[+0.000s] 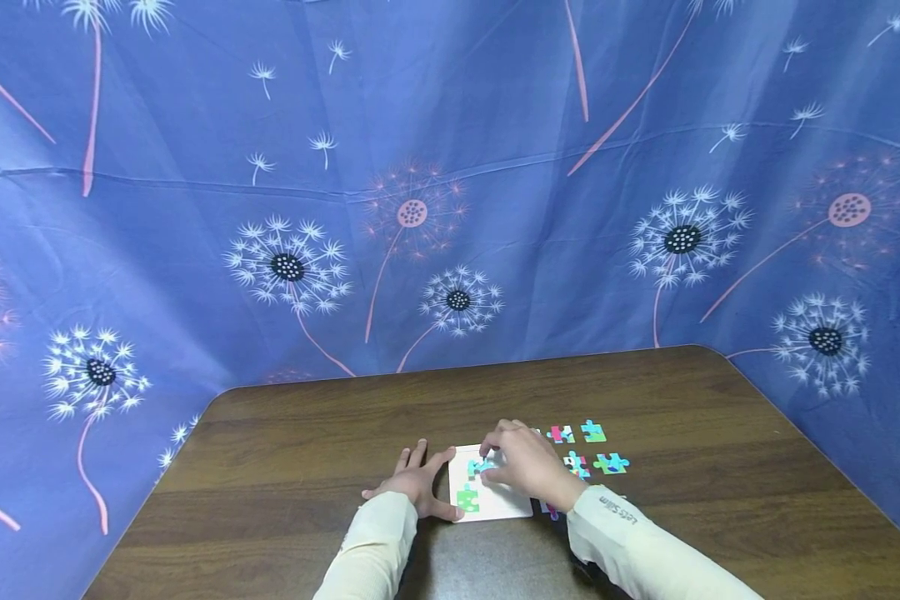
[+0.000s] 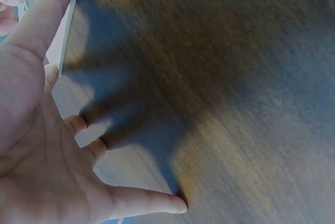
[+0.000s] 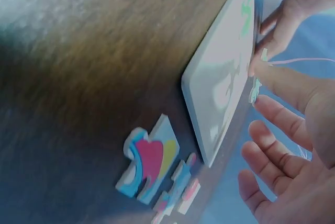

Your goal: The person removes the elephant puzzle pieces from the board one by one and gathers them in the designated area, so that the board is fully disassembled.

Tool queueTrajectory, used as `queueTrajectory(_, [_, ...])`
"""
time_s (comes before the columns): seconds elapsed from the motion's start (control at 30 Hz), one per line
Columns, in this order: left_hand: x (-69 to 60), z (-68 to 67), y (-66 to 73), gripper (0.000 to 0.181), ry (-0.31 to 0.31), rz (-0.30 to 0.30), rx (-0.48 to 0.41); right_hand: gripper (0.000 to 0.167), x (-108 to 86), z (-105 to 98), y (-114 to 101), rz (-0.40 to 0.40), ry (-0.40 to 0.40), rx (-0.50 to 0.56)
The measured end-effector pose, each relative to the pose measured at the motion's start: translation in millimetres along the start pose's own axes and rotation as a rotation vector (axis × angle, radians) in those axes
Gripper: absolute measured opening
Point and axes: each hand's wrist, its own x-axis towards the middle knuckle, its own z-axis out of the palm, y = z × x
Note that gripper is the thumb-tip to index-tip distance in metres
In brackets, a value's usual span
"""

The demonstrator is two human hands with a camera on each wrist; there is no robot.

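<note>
A white puzzle board (image 1: 506, 505) lies on the table, with a green jigsaw piece (image 1: 467, 501) at its near left corner. My left hand (image 1: 411, 483) is spread at the board's left side, thumb and index finger touching its edge; the left wrist view shows the thumb (image 2: 44, 17) lying straight along it. Over the upper part of the board, my right hand (image 1: 528, 465) pinches a light blue jigsaw piece (image 3: 255, 91) between thumb and index finger. Its other fingers are loosely bent. The fingers partly hide this piece in the head view.
Several loose jigsaw pieces lie right of the board, among them a blue-green one (image 1: 592, 431), a pink one (image 1: 561, 434) and another blue-green one (image 1: 611, 463). My right forearm covers part of this group. The brown wooden table (image 1: 307, 433) meets a blue dandelion-print cloth (image 1: 525, 275) behind.
</note>
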Motion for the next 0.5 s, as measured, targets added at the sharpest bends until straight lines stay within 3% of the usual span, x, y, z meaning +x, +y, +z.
queueTrajectory(0.5, [7.3, 5.5, -5.8, 0.091, 0.013, 0.004, -0.021, 0.023, -17.8, -21, 7, -0.019, 0.004, -0.001])
